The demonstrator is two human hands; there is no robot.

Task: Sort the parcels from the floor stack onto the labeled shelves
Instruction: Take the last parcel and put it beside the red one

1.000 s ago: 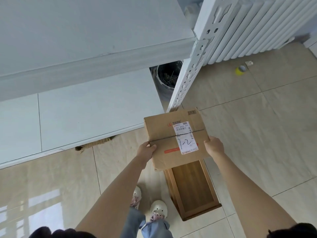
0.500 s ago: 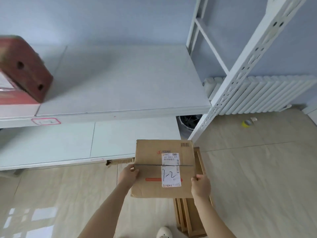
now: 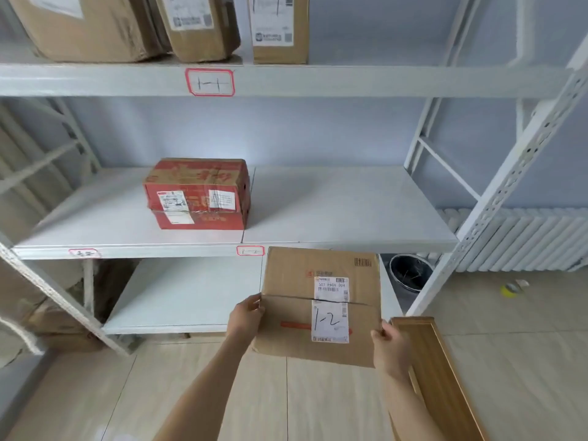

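I hold a flat brown cardboard parcel (image 3: pixel 292 313) in front of the white shelving; its white label reads "1-2". My left hand (image 3: pixel 246 318) grips its left edge and my right hand (image 3: pixel 389 346) grips its right lower corner. The parcel hangs just below the front edge of the middle shelf (image 3: pixel 334 205), next to a small red-framed tag "1-2" (image 3: pixel 250 250). A red taped box (image 3: pixel 197 194) stands on that shelf to the left. The top shelf (image 3: pixel 350 81) carries a tag "1-1" (image 3: pixel 210 82) and three brown parcels (image 3: pixel 203 23).
A bare lower shelf (image 3: pixel 178 294) lies under the middle one. A wooden box (image 3: pixel 442 374) stands on the tiled floor at my right. A dark bin (image 3: pixel 410 275) and a white radiator (image 3: pixel 521 240) sit behind the right upright. A yellow tape roll (image 3: pixel 509 289) lies on the floor.
My view has lifted from the floor to the shelving, bringing the upper shelves and the red box into sight. Both hands still hold the parcel, now closer to the middle shelf's front edge.
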